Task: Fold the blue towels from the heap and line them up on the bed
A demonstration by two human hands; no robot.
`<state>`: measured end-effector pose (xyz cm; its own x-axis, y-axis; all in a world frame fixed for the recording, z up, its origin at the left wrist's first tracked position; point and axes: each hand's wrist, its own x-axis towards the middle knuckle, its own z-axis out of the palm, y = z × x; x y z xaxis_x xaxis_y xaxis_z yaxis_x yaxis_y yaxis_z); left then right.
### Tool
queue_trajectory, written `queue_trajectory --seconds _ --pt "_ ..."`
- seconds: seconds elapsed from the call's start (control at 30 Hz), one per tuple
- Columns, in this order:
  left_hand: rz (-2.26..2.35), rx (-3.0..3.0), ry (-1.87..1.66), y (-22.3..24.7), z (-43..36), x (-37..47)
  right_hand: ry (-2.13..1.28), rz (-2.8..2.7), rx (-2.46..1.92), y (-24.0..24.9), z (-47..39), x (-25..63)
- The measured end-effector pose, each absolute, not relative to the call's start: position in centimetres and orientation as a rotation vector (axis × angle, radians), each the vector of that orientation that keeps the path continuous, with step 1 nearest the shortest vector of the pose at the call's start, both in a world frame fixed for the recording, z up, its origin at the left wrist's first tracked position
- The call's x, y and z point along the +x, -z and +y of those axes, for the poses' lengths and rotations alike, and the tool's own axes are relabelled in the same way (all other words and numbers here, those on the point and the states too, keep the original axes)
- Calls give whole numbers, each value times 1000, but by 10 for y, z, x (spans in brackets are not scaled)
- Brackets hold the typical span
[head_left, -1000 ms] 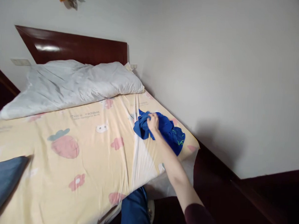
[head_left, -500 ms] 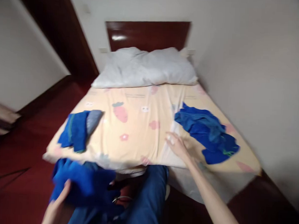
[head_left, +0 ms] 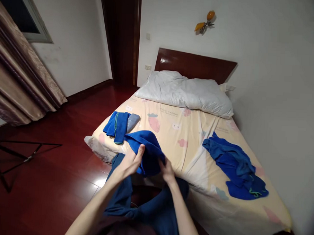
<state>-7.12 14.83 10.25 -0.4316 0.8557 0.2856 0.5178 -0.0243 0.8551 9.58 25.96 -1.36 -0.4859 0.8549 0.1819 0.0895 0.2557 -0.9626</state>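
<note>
A blue cloth (head_left: 150,145), seemingly a towel or garment, is stretched between my two hands above the near edge of the bed. My left hand (head_left: 133,161) grips its left side, thumb on top. On its right side my right hand (head_left: 167,170) is closed around the edge, fingers partly hidden by the fabric. Just beyond, folded blue cloths with green trim (head_left: 117,126) lie on the bed beside a folded grey cloth (head_left: 133,122). At the right of the bed is a crumpled pile of blue cloths (head_left: 235,166).
The bed has a cream sheet (head_left: 169,132) with strawberry prints. A white quilt (head_left: 186,91) lies against the dark headboard (head_left: 193,65). Black stand legs (head_left: 22,156) rest on the red floor at left, near a curtain (head_left: 26,73). A wall (head_left: 285,102) borders the right side.
My right hand has left the bed sheet and now holds the blue cloth too. My left hand has raised the cloth from beside my lap to the bed's edge. The view has turned left.
</note>
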Motion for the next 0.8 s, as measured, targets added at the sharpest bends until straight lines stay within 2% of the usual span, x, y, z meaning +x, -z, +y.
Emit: queue_trajectory --seconds 0.13,0.3,0.4,0.6,0.8 --pt "1987 1679 -1497 -131 136 -115 -1143 -1755 -933 -18 298 140" --pt "1944 1807 -1482 -137 130 -134 -788 -2217 -1065 -45 285 158" --pt "2023 1832 -1494 -136 124 -135 -590 -2254 -1149 -32 271 153" --pt "2366 1870 -1532 -139 100 -153 -509 -1979 -1306 7 271 158" --pt "2617 1761 -1531 -130 69 -180 -639 -1894 -1353 27 268 179"
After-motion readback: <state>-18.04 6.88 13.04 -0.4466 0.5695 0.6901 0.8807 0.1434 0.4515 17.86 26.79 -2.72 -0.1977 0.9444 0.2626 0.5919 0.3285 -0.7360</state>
